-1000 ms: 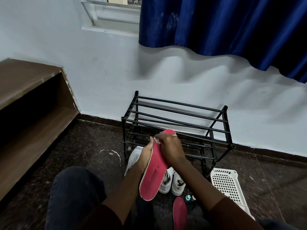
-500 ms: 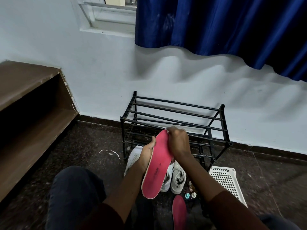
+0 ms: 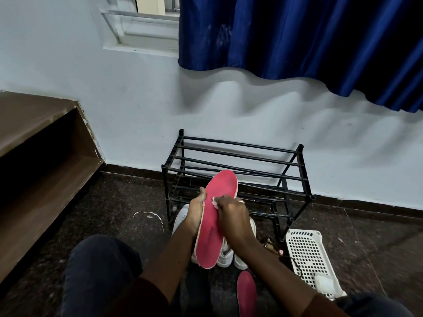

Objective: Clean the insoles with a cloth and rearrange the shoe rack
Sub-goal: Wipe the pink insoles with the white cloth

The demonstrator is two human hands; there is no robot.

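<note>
Head view. We see the left hand (image 3: 194, 213) gripping the left edge of the pink insole (image 3: 212, 236), which is held toe-up in front of the black shoe rack (image 3: 240, 156). The right hand (image 3: 231, 216), fingers curled, presses a small white cloth (image 3: 214, 200) onto the insole's face. A second insole (image 3: 246, 291) lies nearer on the floor, with white shoes (image 3: 225, 255) beyond it and a white basket (image 3: 306, 255) to the right.

Dim indoor light; soft curtain (image 3: 297, 42) shadow on wall (image 3: 137, 99); wide-angle bend @ edges.
</note>
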